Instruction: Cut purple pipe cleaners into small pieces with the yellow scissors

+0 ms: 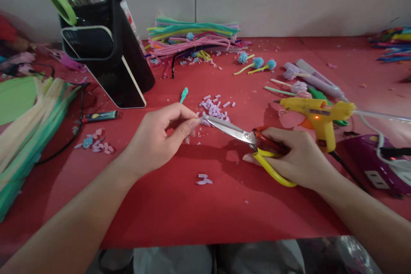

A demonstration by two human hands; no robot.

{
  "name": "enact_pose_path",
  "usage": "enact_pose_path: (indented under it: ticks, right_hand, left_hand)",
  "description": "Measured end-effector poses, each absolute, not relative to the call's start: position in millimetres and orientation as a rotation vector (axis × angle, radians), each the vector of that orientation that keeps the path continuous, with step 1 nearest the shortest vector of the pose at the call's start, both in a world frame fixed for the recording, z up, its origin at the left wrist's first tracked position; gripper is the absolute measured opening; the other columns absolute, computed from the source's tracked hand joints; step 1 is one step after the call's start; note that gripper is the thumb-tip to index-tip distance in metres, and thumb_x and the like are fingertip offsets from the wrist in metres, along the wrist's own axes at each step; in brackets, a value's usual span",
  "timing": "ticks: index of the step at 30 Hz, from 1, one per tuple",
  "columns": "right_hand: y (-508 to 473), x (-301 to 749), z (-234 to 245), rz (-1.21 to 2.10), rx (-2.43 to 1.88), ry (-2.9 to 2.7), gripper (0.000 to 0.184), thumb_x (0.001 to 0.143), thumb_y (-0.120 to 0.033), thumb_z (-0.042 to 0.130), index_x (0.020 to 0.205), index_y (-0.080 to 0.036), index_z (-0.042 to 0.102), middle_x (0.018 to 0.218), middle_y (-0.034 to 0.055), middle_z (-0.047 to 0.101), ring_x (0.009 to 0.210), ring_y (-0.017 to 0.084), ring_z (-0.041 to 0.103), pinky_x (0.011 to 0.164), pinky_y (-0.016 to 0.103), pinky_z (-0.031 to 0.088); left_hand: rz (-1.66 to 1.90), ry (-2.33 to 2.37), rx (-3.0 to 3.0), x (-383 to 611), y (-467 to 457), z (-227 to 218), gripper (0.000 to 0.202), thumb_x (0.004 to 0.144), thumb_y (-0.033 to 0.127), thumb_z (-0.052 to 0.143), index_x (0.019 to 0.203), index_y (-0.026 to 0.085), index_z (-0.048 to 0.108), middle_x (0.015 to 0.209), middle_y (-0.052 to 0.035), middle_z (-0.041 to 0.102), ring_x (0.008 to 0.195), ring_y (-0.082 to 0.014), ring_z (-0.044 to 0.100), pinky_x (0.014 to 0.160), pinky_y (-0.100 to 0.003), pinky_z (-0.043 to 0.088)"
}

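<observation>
My left hand pinches a small lilac piece between thumb and forefinger; most of it is hidden by the fingertips. In my right hand is a pair of scissors with red and yellow handles. Their blades point left and look nearly closed, with the tips right at the lilac piece. Just beyond the blades lies a heap of short lilac cut pieces. A teal twisted stem lies behind my left hand. A few more lilac scraps rest nearer the table's front edge.
A black tumbler with a phone leaning on it stands at left. Pipe cleaners are piled at the back. At right are a yellow glue gun, its indicator lit, and a purple power strip. A lighter lies left.
</observation>
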State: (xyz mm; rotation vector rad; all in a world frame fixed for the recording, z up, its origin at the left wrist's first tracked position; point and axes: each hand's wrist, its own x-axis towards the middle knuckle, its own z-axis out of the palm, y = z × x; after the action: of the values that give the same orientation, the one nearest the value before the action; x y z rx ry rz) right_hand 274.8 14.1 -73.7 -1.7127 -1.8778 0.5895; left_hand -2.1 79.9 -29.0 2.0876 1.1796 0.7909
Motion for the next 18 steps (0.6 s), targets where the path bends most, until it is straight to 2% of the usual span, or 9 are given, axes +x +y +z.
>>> enact_pose_path:
  ticks: [10,18]
  right_hand:
    - [16.3,273.6,-72.2,0.539,-1.689,-1.9,0.053,0.075,-0.07,0.072,0.067,-0.02,0.057,0.058,-0.0029,0.041,0.054,0.011,0.035,0.048,0.027,0.03]
    - [13.6,276.2,-74.9,0.567,-1.71,-1.867,0.057,0.07,-0.073,0.075,0.067,-0.021,0.052,0.06,-0.0042,0.032,0.056,0.011,0.028,0.047,0.028,0.024]
  left_hand:
    - [0.778,1.183,2.078,-2.2,80.2,-30.4,0.015,0.094,0.031,0.06,0.085,0.022,0.067,0.074,0.0005,0.072,0.062,-0.013,0.067,0.065,-0.025,0.056]
    - [0.788,1.193,2.093,-1.6,80.3,-29.3,0.013,0.093,0.029,0.062,0.084,0.022,0.068,0.071,0.0013,0.071,0.061,-0.0127,0.066,0.064,-0.024,0.055]
